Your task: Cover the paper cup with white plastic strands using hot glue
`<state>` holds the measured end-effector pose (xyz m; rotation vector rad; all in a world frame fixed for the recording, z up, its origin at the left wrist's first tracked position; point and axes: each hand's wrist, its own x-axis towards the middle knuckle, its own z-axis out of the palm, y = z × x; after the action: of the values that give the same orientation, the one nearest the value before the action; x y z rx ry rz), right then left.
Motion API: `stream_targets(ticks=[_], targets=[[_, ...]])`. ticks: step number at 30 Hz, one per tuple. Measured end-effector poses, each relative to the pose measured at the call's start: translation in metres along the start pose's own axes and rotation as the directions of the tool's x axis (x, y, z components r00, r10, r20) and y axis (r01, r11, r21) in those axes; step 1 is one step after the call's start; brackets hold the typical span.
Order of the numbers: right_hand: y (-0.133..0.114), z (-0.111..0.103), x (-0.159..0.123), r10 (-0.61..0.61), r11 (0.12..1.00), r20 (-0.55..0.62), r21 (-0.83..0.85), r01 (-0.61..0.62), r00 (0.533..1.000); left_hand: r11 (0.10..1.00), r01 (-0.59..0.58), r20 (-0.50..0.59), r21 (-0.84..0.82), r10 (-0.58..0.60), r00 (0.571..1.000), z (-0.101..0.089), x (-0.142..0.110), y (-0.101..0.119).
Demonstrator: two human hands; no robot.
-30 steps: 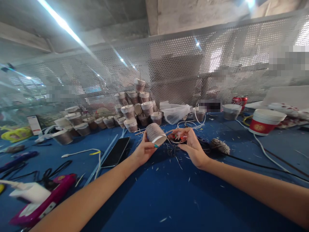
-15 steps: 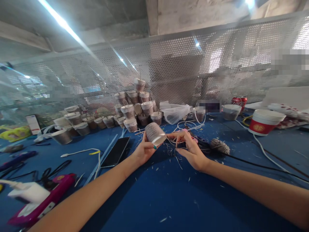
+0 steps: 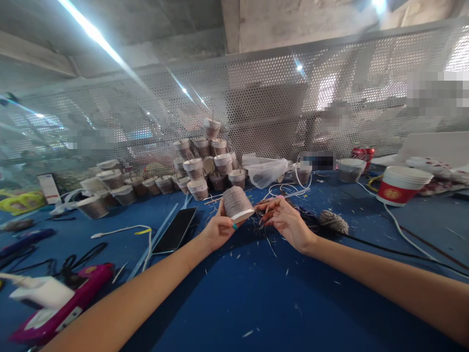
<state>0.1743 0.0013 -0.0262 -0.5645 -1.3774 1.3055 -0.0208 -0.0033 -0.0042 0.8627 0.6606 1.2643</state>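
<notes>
Over the blue table, my left hand [image 3: 219, 229] is closed around a paper cup [image 3: 237, 204] wound with grey-brown yarn. The cup lies tilted, its white rim turned down to the right. Just right of that rim is my right hand [image 3: 287, 222], its fingers bent and pinched on a thin strand of yarn that is hard to make out. Behind the right wrist rests a grey ball of yarn [image 3: 333, 222], beside dark yarn partly hidden by the hand.
Wrapped cups [image 3: 198, 168] are stacked at the back, with more cups [image 3: 110, 182] to the left. A phone [image 3: 176, 231] lies left of my hand, near a magenta power strip [image 3: 66, 308]. White-and-red paper cups [image 3: 401, 186] stand right. Cords and scraps are scattered about.
My left hand has turned the cup so its opening faces more downward and its wrapped side shows more. The fingers of my right hand have moved slightly left, nearer the rim.
</notes>
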Motion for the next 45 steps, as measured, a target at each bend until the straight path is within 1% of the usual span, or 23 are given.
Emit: stream_targets(ticks=[3, 5, 6, 7, 9, 10, 12, 14, 16, 18, 22, 26, 29, 31, 33, 35, 37, 38, 40, 42, 45], targets=[[0.005, 0.0, 0.001, 0.073, 0.996, -0.07, 0.059, -0.069, 0.995, 1.0, 0.015, -0.013, -0.018, -0.015, 1.0, 0.0, 0.001, 0.0], [0.006, 0.001, 0.001, 0.092, 0.996, -0.142, 0.032, -0.088, 0.986, 0.999, 0.025, -0.029, -0.031, -0.026, 0.999, 0.0, 0.001, 0.0], [0.006, 0.002, 0.0, 0.072, 0.997, -0.176, -0.005, -0.074, 0.982, 0.999, 0.025, -0.036, -0.033, -0.026, 0.999, 0.0, 0.001, 0.0], [0.005, 0.002, -0.002, 0.024, 0.998, -0.203, -0.055, -0.036, 0.979, 0.999, 0.024, -0.04, -0.028, -0.025, 0.999, 0.0, 0.001, 0.0], [0.001, 0.005, -0.006, -0.126, 0.982, -0.204, -0.164, 0.093, 0.971, 1.0, 0.013, -0.042, -0.005, -0.014, 0.999, 0.0, 0.001, -0.001], [-0.002, 0.006, -0.009, -0.197, 0.965, -0.17, -0.208, 0.16, 0.966, 1.0, 0.001, -0.041, 0.004, -0.001, 0.999, 0.0, 0.001, -0.001], [-0.008, 0.008, -0.015, -0.279, 0.933, -0.035, -0.248, 0.262, 0.96, 1.0, -0.02, -0.027, 0.007, 0.02, 0.999, 0.0, 0.001, -0.002], [-0.012, 0.009, -0.019, -0.263, 0.927, 0.131, -0.24, 0.288, 0.956, 1.0, -0.028, -0.015, -0.002, 0.028, 1.0, 0.001, 0.0, -0.003], [-0.014, 0.009, -0.02, -0.214, 0.94, 0.239, -0.215, 0.267, 0.947, 1.0, -0.015, -0.009, -0.003, 0.015, 1.0, 0.001, 0.0, -0.004], [-0.014, 0.009, -0.02, -0.173, 0.958, 0.28, -0.173, 0.227, 0.944, 1.0, 0.008, -0.005, 0.002, -0.008, 1.0, 0.001, -0.001, -0.003], [-0.012, 0.008, -0.018, -0.124, 0.986, 0.285, -0.074, 0.151, 0.95, 0.999, 0.032, 0.015, -0.004, -0.032, 0.999, -0.002, 0.0, -0.004], [-0.012, 0.008, -0.017, -0.096, 0.995, 0.26, -0.014, 0.103, 0.961, 1.0, 0.016, 0.066, 0.012, -0.016, 0.998, -0.004, 0.001, -0.004], [-0.013, 0.008, -0.016, -0.086, 0.996, 0.208, -0.006, 0.089, 0.974, 1.0, 0.026, 0.043, -0.001, -0.026, 0.999, -0.003, 0.0, -0.002], [-0.012, 0.007, -0.015, -0.088, 0.996, 0.128, -0.014, 0.09, 0.988, 0.999, 0.045, 0.016, -0.019, -0.045, 0.999, -0.003, 0.0, 0.0], [-0.01, 0.007, -0.014, -0.092, 0.995, 0.01, -0.024, 0.092, 0.996, 0.997, 0.064, 0.001, -0.036, -0.064, 0.998, -0.003, 0.001, 0.001], [-0.008, 0.006, -0.012, -0.114, 0.993, -0.122, -0.01, 0.114, 0.986, 0.996, 0.075, -0.013, -0.045, -0.075, 0.997, -0.004, 0.002, 0.001], [-0.006, 0.006, -0.011, -0.139, 0.988, -0.203, 0.038, 0.149, 0.969, 0.996, 0.069, -0.039, -0.052, -0.071, 0.997, -0.005, 0.002, 0.001], [-0.005, 0.006, -0.01, -0.144, 0.985, -0.215, 0.066, 0.162, 0.966, 0.997, 0.057, -0.054, -0.057, -0.06, 0.997, -0.005, 0.003, 0.001], [-0.005, 0.006, -0.009, -0.141, 0.979, -0.194, 0.119, 0.166, 0.971, 0.997, 0.025, -0.06, -0.066, -0.029, 0.998, -0.005, 0.003, 0.0], [-0.005, 0.006, -0.008, -0.134, 0.975, -0.168, 0.153, 0.16, 0.977, 0.997, 0.014, -0.024, -0.078, -0.016, 1.0, -0.006, 0.003, 0.0], [-0.006, 0.007, -0.007, -0.11, 0.973, -0.161, 0.184, 0.14, 0.981, 0.993, 0.071, 0.048, -0.099, -0.067, 0.997, -0.008, 0.003, 0.0]])
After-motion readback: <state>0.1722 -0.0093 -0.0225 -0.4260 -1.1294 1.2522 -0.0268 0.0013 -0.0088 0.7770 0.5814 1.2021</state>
